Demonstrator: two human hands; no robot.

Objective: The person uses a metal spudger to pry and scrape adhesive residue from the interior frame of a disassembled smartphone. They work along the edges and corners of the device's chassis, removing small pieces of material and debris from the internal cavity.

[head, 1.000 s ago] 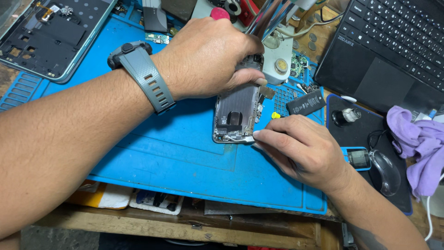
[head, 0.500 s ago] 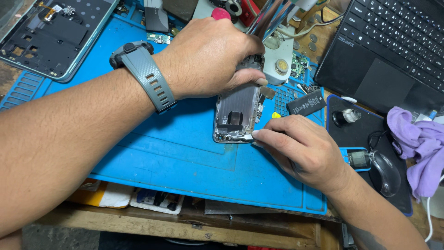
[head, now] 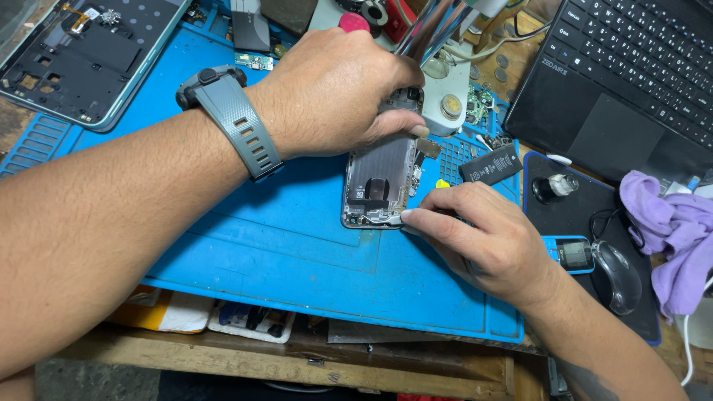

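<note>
opened phone (head: 380, 182) lies on blue mat (head: 282, 223), just left of loose battery (head: 491, 164). left hand (head: 334, 93) clamps its top; right hand (head: 483, 234) pinches its lower corner. slip there could tear exposed parts w/ too much force.

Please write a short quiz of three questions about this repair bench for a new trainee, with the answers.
1. True or false: the opened phone lies on a blue mat.
2. Which hand wears the grey watch? A) left B) right C) neither
3. Fill the gap: the purple cloth lies beside the computer ____.

Key:
1. True. The left hand holds the phone's upper end and the right hand touches its lower corner.
2. A
3. mouse
</note>
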